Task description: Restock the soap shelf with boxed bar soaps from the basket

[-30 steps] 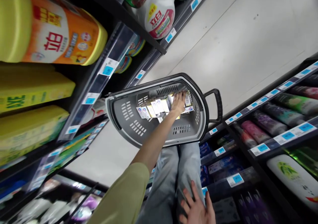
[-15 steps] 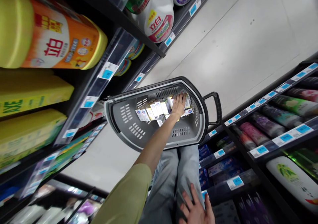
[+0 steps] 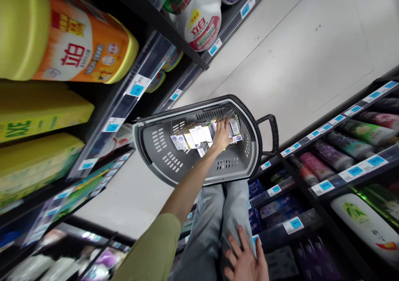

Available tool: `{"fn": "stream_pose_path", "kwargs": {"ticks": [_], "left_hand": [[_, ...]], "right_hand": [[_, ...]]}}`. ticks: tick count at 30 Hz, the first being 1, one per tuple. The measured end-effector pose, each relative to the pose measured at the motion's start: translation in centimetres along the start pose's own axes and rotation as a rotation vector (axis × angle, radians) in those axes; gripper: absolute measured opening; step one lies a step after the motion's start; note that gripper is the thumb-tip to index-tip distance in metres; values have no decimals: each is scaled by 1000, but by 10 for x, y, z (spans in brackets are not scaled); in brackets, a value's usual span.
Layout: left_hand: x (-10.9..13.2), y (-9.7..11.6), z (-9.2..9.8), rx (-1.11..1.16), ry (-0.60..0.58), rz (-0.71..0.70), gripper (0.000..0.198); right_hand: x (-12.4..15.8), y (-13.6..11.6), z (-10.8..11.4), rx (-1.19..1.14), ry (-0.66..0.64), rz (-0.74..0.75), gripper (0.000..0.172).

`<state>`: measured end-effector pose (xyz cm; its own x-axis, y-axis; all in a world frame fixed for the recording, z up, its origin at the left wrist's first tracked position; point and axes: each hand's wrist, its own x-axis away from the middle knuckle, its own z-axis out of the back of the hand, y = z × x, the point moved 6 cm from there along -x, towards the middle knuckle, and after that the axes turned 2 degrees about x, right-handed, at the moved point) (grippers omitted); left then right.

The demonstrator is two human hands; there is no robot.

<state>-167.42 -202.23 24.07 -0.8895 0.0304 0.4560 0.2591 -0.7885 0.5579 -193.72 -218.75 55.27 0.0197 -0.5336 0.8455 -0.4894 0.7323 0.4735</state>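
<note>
My left hand (image 3: 222, 134) reaches down into a grey plastic shopping basket (image 3: 162, 164). Its fingers are bent over small cartons, closed around one that the hand largely hides. To the left of these fingers stands a row of small white boxes (image 3: 195, 136) with blue and yellow print. Another white box (image 3: 235, 126) shows just to their right. Low in the view, my right hand (image 3: 246, 256) is held in front of my jeans leg, fingers spread, with nothing in it.
A black handle (image 3: 272, 134) sticks out from the basket's right end. Shelves at left hold a large yellow-orange jug (image 3: 84, 44) and yellow AXE packs (image 3: 46, 114). Shelves at right carry bottles (image 3: 336, 154) and a white bottle (image 3: 364, 227). Pale floor (image 3: 299, 56) runs beyond the basket.
My left hand has shifted slightly within the basket, its fingers drawn closer together, and more of the box on its right shows. My right hand has hardly moved.
</note>
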Motion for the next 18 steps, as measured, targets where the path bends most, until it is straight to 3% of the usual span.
{"fn": "stream_pose_path", "kwargs": {"ticks": [5,9,11,14,18], "left_hand": [[61,14,53,241,209,53,114],[121,28,90,505,271,131,109],[148,37,102,781,244,207,102],[186,60,109,1374,126,432,80],[227,109,117,1968,-27,739,65]], "right_hand": [[2,-3,-11,27,66,43,58],[2,0,-8,95,176,166,60],[-3,2,-3,175,250,262,61],[-13,-6,-7,389,368,494,68],[-17,-34,-66,773,318,841,92]]}}
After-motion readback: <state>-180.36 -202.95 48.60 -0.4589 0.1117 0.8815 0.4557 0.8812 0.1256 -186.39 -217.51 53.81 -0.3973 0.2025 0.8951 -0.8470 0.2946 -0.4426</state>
